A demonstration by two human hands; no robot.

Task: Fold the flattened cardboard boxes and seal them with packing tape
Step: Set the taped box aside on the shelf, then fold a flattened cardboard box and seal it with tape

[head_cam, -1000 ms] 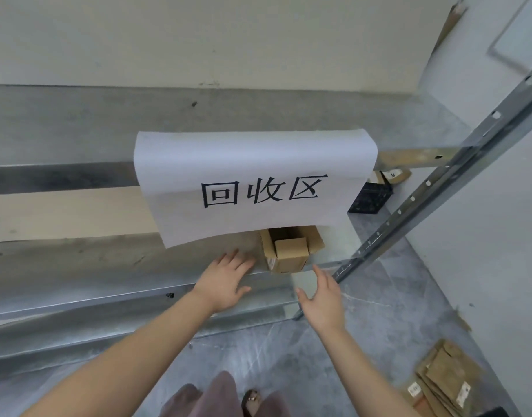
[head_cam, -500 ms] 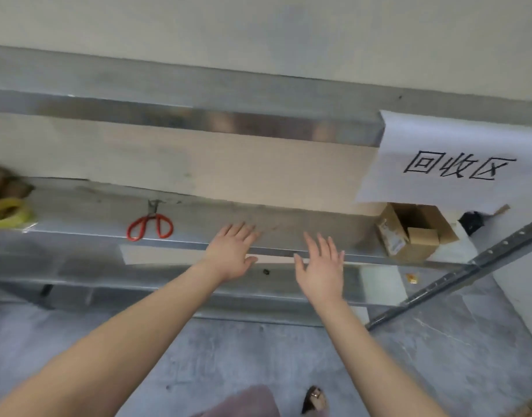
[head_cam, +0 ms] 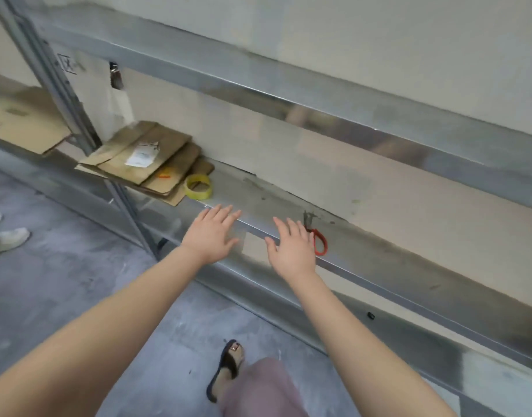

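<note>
Two empty: left hand [head_cam: 212,236], right hand [head_cam: 292,246] | right half-hides scissors [head_cam: 320,245]

A storeroom or packing area. Long metal shelving [head_cam: 289,224] stands on a bare concrete floor [head_cam: 63,281]. It holds flattened cardboard boxes [head_cam: 147,158], a tape roll [head_cam: 198,186] and scissors [head_cam: 317,236].

A pale cream wall [head_cam: 379,40] fills the upper right of the frame; a long grey metal shelf [head_cam: 394,263] runs diagonally from upper left to lower right beneath a shiny steel beam [head_cam: 289,97]; an upright post [head_cam: 67,94] stands at upper left; mottled grey concrete floor [head_cam: 63,281] spreads across the lower left, evenly lit.
</note>
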